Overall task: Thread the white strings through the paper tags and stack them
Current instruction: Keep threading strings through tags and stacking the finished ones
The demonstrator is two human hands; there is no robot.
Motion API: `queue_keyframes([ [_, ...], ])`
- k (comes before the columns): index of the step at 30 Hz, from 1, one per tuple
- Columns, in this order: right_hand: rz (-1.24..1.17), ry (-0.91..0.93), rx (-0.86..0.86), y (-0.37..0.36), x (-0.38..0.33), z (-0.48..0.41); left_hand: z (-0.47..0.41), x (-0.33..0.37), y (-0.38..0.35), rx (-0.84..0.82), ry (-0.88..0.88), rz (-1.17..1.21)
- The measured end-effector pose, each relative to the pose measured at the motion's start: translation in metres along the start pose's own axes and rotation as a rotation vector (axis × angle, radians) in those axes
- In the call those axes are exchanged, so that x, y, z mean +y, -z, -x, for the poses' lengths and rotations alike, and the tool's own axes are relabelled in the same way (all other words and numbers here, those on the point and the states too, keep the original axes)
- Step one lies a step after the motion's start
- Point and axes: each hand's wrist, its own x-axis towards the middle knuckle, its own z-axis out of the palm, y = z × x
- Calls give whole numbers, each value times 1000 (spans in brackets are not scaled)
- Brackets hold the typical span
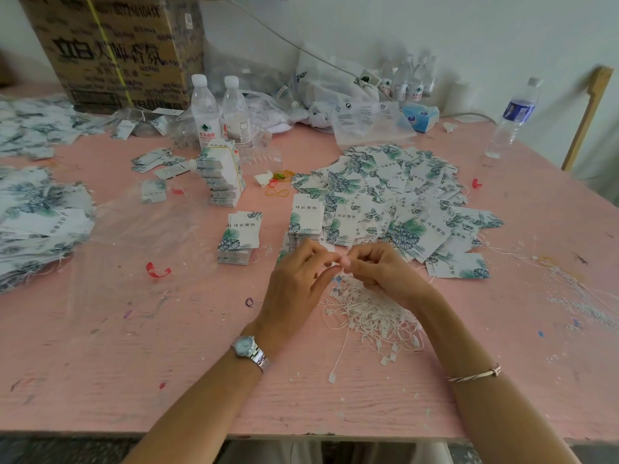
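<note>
My left hand [298,279] and my right hand [382,267] meet fingertip to fingertip above the pink table [167,363], pinching a thin white string between them; the string's run is barely visible. A tangled heap of white strings [371,316] with small plastic ends lies right under my hands. Just beyond my fingers stands a neat stack of leaf-printed paper tags [306,216], partly hidden by my left hand. Another small stack [239,237] sits to its left. A big loose pile of tags [402,195] spreads out behind and to the right.
Two water bottles [219,112] and a banded tower of tags [222,175] stand mid-table. Threaded tags lie heaped at the left edge [37,222]. A cardboard box [114,48], plastic bags [335,88] and another bottle [512,115] line the back. Rubber bands [279,185] lie near the pile.
</note>
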Motion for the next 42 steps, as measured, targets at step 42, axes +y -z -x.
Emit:
queue_keyframes([
  [42,-205,21,208,-2,0,-4,-11,-26,13,529,-180,-499],
])
